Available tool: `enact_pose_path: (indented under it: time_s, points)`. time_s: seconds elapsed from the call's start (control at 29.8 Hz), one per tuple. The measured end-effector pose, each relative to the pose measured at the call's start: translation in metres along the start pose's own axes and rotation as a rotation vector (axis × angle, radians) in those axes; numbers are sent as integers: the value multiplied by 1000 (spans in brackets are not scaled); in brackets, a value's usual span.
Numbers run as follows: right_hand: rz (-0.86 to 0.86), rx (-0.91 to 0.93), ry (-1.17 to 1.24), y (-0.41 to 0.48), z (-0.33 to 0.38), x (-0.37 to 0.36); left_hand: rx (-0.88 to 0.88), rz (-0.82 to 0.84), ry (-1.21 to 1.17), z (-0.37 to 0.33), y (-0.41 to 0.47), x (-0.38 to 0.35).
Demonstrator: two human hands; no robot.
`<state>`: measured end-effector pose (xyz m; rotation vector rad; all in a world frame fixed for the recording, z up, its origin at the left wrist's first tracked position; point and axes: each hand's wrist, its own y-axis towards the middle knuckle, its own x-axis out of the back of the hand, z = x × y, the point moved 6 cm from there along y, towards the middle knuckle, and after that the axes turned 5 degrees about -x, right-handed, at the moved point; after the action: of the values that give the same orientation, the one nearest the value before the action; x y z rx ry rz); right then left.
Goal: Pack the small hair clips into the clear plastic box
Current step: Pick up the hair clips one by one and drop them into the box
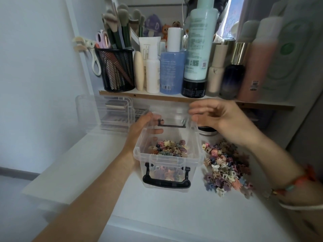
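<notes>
The clear plastic box (195, 154) with black handles stands on the white table, its top open. Several small pastel hair clips (167, 149) lie inside it. My left hand (141, 128) grips the box's far-left wall, thumb outside and fingers showing through the plastic. A loose pile of hair clips (225, 168) lies on the table right of the box. My right hand (215, 116) hovers blurred over the box's far-right corner, fingers loosely bent and pointing left, with nothing visible in them.
A second clear container (104, 116) stands at the back left under a wooden shelf (174, 97). The shelf carries bottles (199, 41) and a black mesh brush holder (117, 70). A round jar (208, 131) sits behind the clip pile. The table's edge drops off at the left.
</notes>
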<state>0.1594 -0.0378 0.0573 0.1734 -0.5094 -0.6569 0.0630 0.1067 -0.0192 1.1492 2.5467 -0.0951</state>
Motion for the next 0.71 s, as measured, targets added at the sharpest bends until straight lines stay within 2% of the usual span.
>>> enact_pose_path:
  time_s: [0.1, 0.2, 0.27, 0.44, 0.6, 0.71]
  points:
    - [-71, -94, -223, 2, -15, 12, 16, 5, 11, 0, -2, 0]
    - [59, -218, -643, 2, -42, 11, 23, -3, 2, -1, -3, 0]
    - [120, -255, -786, 0, -54, 7, 18, -5, -1, -1, -3, 0]
    - [99, -270, -832, 2, -57, 6, 18, 15, 1, -1, -3, -1]
    - [-122, -194, -773, 4, -41, 16, 6, 0, 15, -2, -4, -1]
    - [-51, -194, -767, 4, -45, 10, 3, -7, 22, -2, -4, 0]
